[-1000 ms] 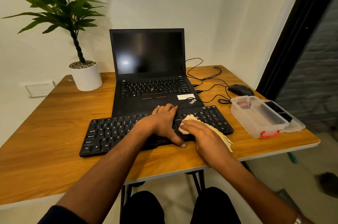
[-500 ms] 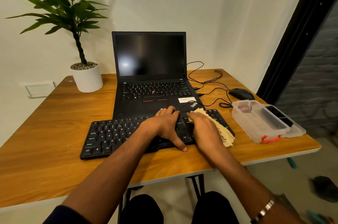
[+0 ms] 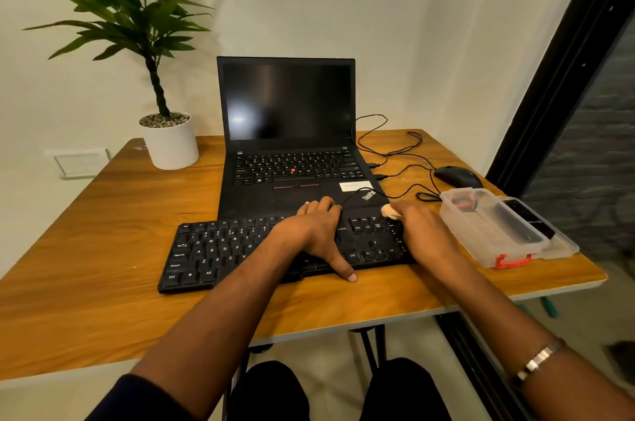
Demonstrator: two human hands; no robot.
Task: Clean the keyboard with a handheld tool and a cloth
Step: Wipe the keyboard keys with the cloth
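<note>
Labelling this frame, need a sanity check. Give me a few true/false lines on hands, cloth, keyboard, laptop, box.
1. The left hand rests on the keyboard. True.
2. The right hand presses a cloth at the keyboard's left end. False: the cloth is at the right end, near the far corner.
3. The laptop screen shows an open window. False: the screen is dark.
4. The clear box sits right of the keyboard, near the table edge. True.
5. The mouse lies inside the box. False: it lies on the table beyond the box.
</note>
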